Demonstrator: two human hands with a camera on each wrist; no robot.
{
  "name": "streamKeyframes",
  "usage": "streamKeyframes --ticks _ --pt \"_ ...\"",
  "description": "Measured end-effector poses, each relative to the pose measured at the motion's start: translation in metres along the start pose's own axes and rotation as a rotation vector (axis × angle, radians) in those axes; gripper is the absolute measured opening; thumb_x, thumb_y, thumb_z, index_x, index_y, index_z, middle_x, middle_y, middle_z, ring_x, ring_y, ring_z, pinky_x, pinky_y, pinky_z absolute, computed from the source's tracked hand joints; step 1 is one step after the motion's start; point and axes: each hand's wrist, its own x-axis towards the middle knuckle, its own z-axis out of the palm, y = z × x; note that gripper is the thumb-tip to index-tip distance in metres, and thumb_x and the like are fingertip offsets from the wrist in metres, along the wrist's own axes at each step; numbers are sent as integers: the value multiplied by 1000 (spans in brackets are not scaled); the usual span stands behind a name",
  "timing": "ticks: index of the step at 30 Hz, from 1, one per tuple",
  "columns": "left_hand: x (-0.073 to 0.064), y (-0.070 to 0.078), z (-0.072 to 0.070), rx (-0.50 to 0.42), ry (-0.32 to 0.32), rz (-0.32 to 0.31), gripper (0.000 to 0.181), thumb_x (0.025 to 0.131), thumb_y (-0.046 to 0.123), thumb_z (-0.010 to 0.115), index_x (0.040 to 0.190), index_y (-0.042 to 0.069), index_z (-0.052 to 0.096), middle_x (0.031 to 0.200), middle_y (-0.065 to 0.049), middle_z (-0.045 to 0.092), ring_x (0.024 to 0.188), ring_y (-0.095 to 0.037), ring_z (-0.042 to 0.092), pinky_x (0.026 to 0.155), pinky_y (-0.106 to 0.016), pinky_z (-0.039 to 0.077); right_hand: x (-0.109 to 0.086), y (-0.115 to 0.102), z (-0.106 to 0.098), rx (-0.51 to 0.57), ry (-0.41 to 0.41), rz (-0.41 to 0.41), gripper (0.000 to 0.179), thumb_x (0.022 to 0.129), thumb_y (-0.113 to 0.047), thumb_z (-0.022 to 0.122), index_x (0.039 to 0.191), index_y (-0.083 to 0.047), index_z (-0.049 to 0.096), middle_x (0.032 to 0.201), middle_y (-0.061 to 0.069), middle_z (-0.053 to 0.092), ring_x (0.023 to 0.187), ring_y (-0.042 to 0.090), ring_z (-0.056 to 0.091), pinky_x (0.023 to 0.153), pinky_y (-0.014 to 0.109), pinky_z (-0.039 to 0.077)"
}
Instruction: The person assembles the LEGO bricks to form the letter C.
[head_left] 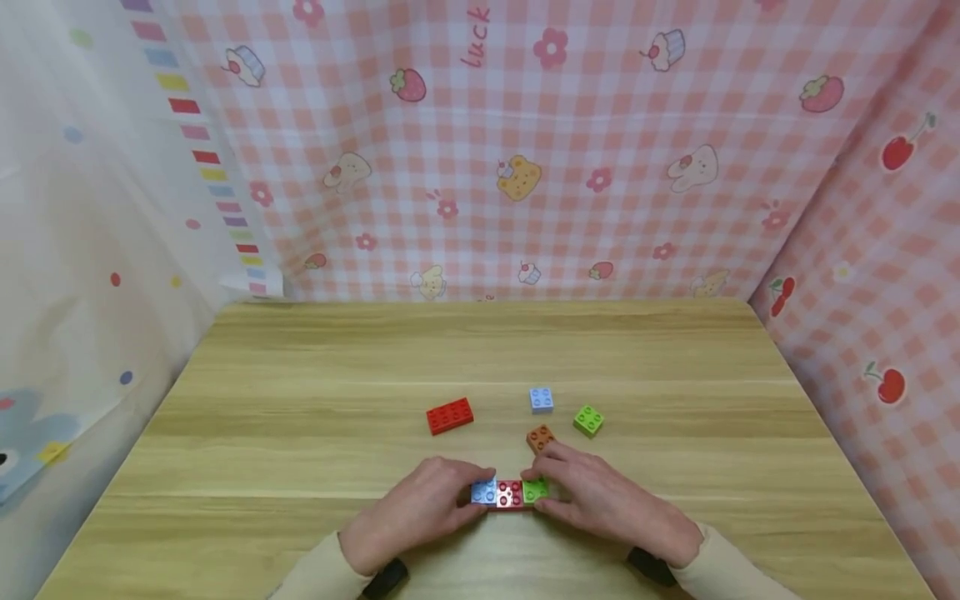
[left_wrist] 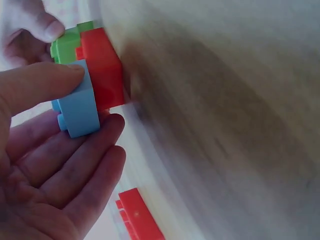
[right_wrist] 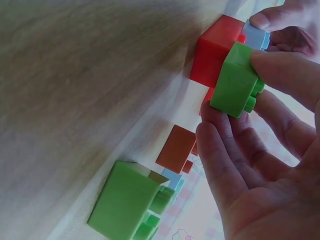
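Low in the head view, a red building block (head_left: 510, 493) lies on the table with a light blue block (head_left: 483, 492) on its left end and a green block (head_left: 535, 490) on its right end. My left hand (head_left: 427, 502) pinches the light blue block between thumb and fingers. On the other side, my right hand (head_left: 600, 498) pinches the green block the same way. The left wrist view shows the blue block (left_wrist: 80, 102) overhanging the red block (left_wrist: 102, 70). In the right wrist view the green block (right_wrist: 237, 80) sits over the red one's end.
Beyond the hands lie a long red block (head_left: 450, 415), a light blue block (head_left: 541, 400), a green block (head_left: 588, 421) and an orange-brown block (head_left: 539, 437), close to my right fingers. Patterned cloth (head_left: 517, 125) hangs behind the wooden table (head_left: 315, 358) and along its sides.
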Motion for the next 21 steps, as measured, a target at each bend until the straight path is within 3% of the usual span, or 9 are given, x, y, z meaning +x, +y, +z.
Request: streamKeyframes --ticks 8,14,19,21 --pt "3 -2 5 -9 -6 -12 38 93 22 81 127 8 72 114 0 75 88 1 60 84 -26 58 -3 1 -1 -35 10 5 32 93 -22 79 123 -12 73 115 -6 62 94 7 57 80 26 55" --pt "3 -10 5 -126 -21 -36 41 92 27 82 128 12 70 114 6 72 93 -1 60 87 -28 55 -7 0 -6 -105 50 -18 46 93 -28 80 133 -10 67 131 1 64 116 15 63 95 39 57" --pt "2 -17 4 -248 -51 -55 46 92 29 81 132 12 66 116 7 69 94 -3 59 87 -26 53 -17 9 -13 -107 132 15 49 91 -28 82 134 -12 67 139 3 62 125 24 61 99 49 55" --pt "1 -21 4 -289 -67 -60 47 92 28 81 134 12 64 120 6 69 100 -4 59 93 -29 53 -22 14 -16 -109 157 26 49 90 -27 83 134 -11 67 143 6 61 128 28 59 101 51 53"
